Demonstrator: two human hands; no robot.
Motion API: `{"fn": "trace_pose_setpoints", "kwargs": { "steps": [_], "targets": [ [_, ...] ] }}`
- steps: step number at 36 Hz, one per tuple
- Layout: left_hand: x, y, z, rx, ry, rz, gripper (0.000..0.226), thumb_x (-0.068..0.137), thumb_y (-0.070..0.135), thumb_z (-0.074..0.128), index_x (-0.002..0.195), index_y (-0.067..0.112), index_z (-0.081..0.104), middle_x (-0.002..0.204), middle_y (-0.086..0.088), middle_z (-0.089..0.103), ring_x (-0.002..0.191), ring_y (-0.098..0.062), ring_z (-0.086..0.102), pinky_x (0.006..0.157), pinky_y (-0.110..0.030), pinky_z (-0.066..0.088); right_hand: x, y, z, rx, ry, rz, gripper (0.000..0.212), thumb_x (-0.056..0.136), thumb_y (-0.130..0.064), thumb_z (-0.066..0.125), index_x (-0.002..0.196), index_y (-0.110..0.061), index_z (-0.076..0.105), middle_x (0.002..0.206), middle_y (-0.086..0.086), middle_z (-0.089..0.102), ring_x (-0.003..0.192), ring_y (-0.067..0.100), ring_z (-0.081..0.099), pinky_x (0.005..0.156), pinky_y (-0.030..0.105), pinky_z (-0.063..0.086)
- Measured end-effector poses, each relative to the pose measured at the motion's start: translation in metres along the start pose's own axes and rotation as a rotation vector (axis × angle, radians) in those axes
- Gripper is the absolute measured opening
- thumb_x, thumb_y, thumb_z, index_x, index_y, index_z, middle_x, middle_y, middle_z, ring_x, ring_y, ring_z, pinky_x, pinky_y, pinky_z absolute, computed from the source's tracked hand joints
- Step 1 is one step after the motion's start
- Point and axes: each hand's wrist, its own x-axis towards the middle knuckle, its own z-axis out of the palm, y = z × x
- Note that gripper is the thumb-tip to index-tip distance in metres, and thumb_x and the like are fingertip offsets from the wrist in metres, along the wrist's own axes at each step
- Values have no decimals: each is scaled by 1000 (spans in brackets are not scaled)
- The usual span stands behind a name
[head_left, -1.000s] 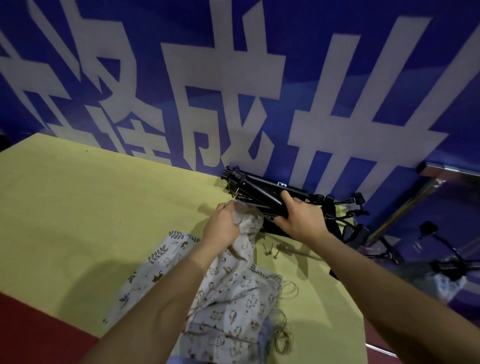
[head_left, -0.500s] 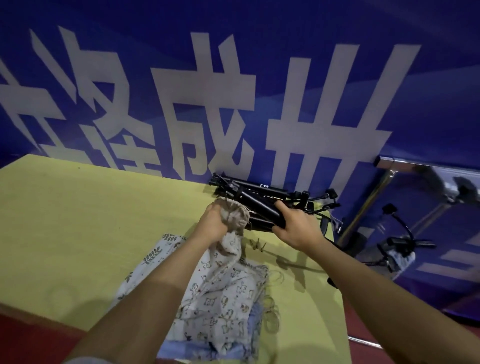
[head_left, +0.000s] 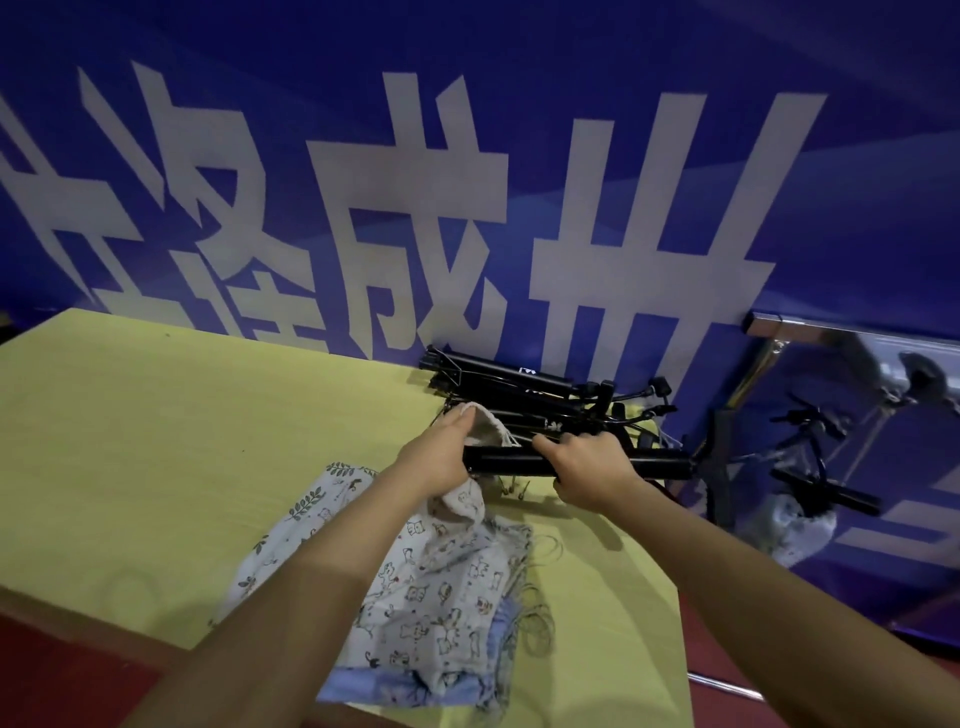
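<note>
A black pole (head_left: 511, 462) lies flat in the air, just over the far right part of the yellow counter (head_left: 156, 415). The right hand (head_left: 592, 467) holds it near its middle, with the fingers curled round it. The left end of the pole meets the open mouth of a small bag (head_left: 485, 431) made of pale cloth. The left hand (head_left: 441, 457) grips this bag at its mouth, and the rest of the bag hangs down under the hand. I cannot tell how far the pole is inside the bag.

Right below the hands, some little pins (head_left: 514, 488) lie on the counter. Nearer to the person there is a pile of cloth bags (head_left: 431, 587) with small animal and leaf pictures on them. Thin strings (head_left: 540, 623) curl out from the right side of the pile.

Behind the held pole, a heap of black poles (head_left: 519, 384) lies at the back edge of the counter, against the blue wall (head_left: 597, 78). The wall has big white letters on it. To the right, past the counter, a shiny metal leg (head_left: 748, 384) slants down, and more black stands (head_left: 821, 493) lie low down near it.
</note>
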Motion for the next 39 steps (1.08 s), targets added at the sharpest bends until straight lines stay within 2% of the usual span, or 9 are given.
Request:
{"fn": "trace_pose_setpoints", "kwargs": {
  "steps": [4,6,8,11,19,23,28,34,39],
  "targets": [
    [-1,14,2,76,32,54,79,81,-1,51,150,18,18,152,3,26,128,-23,43,97,-40,48,8,-5,-10,-138,32,-96,54,89,-12,50,139,-13,31,118,16,58,106,33,56,95,41,36],
    [-1,17,4,169,76,82,73,82,9,56,147,18,24,142,0,37,119,-26,46,95,-38,44,13,-6,-15,-200,138,-168,53,86,-13,56,136,-8,40,108,15,62,96,32,60,91,40,39],
    [-1,17,7,271,124,104,67,81,23,58,142,22,30,134,-1,43,115,-28,40,95,-36,34,18,-7,-23,-273,263,-201,43,68,-18,73,108,-10,64,77,6,65,68,25,63,75,34,44],
    [0,16,10,267,229,88,55,82,35,59,133,25,41,128,2,47,111,-24,33,91,-34,29,24,-6,-24,-297,405,-243,21,62,-18,75,81,-14,67,59,0,58,52,21,56,67,35,31],
    [7,15,4,133,375,39,30,89,30,56,115,18,48,120,0,51,112,-21,43,93,-36,30,28,-7,-26,-152,764,-239,32,84,-20,43,112,-13,58,108,3,64,97,23,60,91,35,31],
    [8,14,-4,27,409,-6,25,89,28,57,111,18,50,116,-1,52,112,-22,43,89,-34,28,26,-9,-16,-83,891,-226,29,82,-22,53,110,-15,51,106,3,64,94,21,47,83,34,32],
    [7,10,-11,-93,444,-7,30,90,42,54,104,16,54,103,0,54,101,-19,46,81,-31,27,21,-14,-8,166,646,-104,20,86,-23,48,103,-13,52,92,5,58,81,26,49,72,33,28],
    [-3,13,-17,-276,490,45,25,88,39,57,94,15,57,91,-1,62,90,-20,55,86,-37,36,32,-23,-15,563,237,166,55,93,-38,49,142,-19,34,138,6,39,122,27,37,100,37,29],
    [-14,17,-24,-410,521,36,22,87,37,60,92,16,57,90,-2,63,89,-21,58,89,-48,45,42,-27,-18,655,57,162,44,90,-38,53,132,-25,50,134,5,42,121,30,38,97,39,26]
  ]
}}
